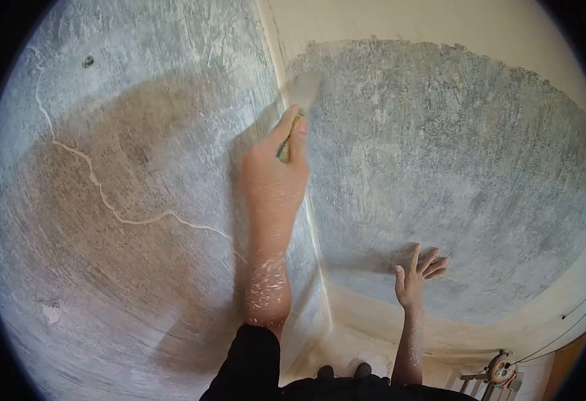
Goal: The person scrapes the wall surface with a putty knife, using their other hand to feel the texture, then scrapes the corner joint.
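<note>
My left hand [276, 170] is closed round the handle of a scraper [307, 89], with a bit of green-and-yellow handle showing between the fingers. Its wide blade, blurred, lies against the right wall beside the corner. White flecks cover my left wrist. Lower down, my right hand [413, 277] rests with fingers spread against the grey-blue right wall [433, 167]. On my left, the other wall [166, 154] is streaked grey and white, with a thin wavy pale crack line [92, 175] running across it.
A cream band [406, 17] borders the grey patch above. Two dark shoe tips [363, 369] show below on the pale floor. At the lower right stands a slatted frame with a round reel-like object [502, 369], and cables [560, 327] run beside it.
</note>
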Available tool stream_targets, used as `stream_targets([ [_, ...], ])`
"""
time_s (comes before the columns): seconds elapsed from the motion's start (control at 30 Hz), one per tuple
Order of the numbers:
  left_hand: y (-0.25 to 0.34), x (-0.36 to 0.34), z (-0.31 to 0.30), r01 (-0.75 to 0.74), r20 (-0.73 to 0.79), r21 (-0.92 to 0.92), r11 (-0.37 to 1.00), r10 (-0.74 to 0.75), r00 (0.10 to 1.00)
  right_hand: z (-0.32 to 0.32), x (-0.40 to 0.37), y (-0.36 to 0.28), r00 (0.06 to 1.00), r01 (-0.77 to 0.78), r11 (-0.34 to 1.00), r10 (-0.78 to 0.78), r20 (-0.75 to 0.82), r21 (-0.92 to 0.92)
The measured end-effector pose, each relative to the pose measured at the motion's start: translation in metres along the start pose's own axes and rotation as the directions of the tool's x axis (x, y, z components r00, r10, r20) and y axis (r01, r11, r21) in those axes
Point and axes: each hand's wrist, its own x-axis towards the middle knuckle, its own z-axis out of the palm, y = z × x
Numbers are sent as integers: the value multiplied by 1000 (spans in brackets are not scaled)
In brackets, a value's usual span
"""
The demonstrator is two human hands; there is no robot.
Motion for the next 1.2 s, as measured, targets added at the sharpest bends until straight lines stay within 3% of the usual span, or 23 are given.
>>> stream_targets([
  [0.1,-12,40,25,-311,-305,110,944,330,893,-2,-8,2,1000,9,1000,-9,13,-14],
  [0.17,-5,26,5,-183,-158,46,982,188,969,1,-4,1,1000,12,1000,-12,3,-12],
  [0.23,-1,19,2,-164,-131,38,986,167,977,0,-6,3,999,18,1000,-17,34,-19],
  [0.3,-12,21,21,-262,-231,67,963,271,935,0,-4,4,999,11,1000,-10,45,-18],
  [0.4,-8,34,21,-226,-238,6,974,221,946,-3,-8,0,998,2,1000,-1,66,-2],
  [0.5,20,15,-9,2,13,3,1000,-2,1000,-3,-2,3,999,12,1000,-12,43,-19],
  [0.6,9,22,3,-105,-70,-44,994,101,992,1,-4,2,999,14,999,-13,31,-33],
  [0.7,6,17,-8,-44,-9,-15,999,44,999,-3,-5,4,998,3,1000,-2,57,-13],
  [0.8,7,25,3,-68,-54,-94,993,63,997,-4,-9,2,999,3,1000,-2,50,-26],
  [0.9,2,23,-6,-97,-14,-11,995,97,995,0,-7,4,999,20,999,-18,30,-51],
  [1.1,4,26,-11,-48,11,-64,997,49,999,2,-8,2,1000,23,998,-22,7,-59],
  [1.2,-4,16,-5,-17,-40,-14,1000,17,999,3,-5,5,1000,21,997,-21,2,-69],
])
